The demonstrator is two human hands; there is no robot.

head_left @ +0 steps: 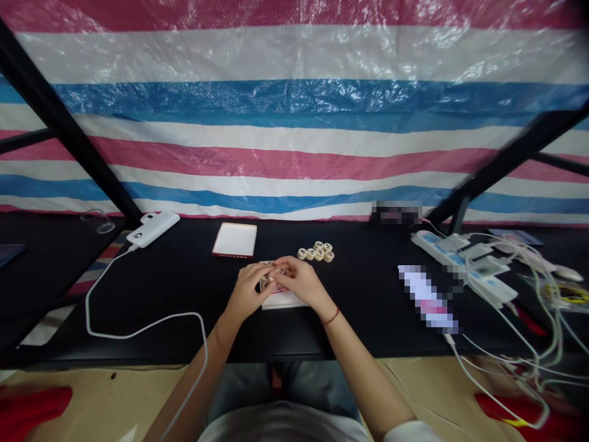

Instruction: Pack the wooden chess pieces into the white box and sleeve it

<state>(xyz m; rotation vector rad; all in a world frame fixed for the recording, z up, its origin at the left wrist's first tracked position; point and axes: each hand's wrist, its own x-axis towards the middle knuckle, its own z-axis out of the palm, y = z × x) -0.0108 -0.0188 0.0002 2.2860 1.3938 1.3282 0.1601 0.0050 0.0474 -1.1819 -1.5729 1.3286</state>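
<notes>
Partly, left hand and right hand hide pieces; cannot tell whether fingers grip.

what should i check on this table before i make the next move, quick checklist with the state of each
1. Both hands at the white box: ok, left hand and right hand meet over it.
2. Grip on a piece: cannot tell, the fingers hide what lies between them.
3. Loose pieces grouped: ok, they sit together just beyond the right hand.
4. Marked sides up: ok for the loose pieces; the hands cover some of those in the box.
5. Red-edged white square apart from the hands: ok, it lies beyond the left hand.
6. White cable clear of the left forearm: not ok, it crosses it in this view.
</notes>
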